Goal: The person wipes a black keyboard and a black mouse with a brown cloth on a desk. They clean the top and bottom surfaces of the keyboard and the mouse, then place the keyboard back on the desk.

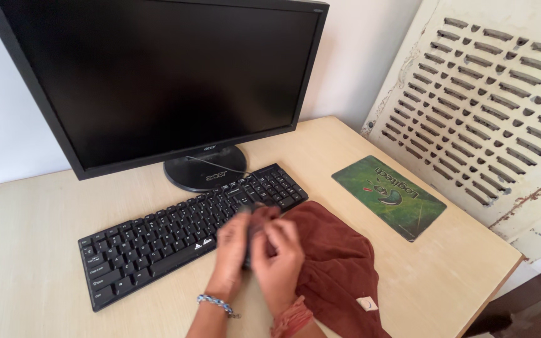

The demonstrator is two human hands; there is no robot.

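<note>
Gripping a small dark object (250,233) together, left hand (231,247) and right hand (280,256), fingers curled on it, over brown cloth (336,263).

Head view, steeply down, near desk (45,250)

A pale wooden worktop (26,250) is seen, on which a black keyboard (158,235) is laid, with a monitor (158,75) behind it, a rust-brown cloth (336,269) just beside its right end, and a green mouse pad (388,196) further right.

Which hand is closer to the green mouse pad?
The right hand. It sits over the brown cloth, on the side toward the green mouse pad. The left hand is farther away, at the front edge of the black keyboard.
</note>
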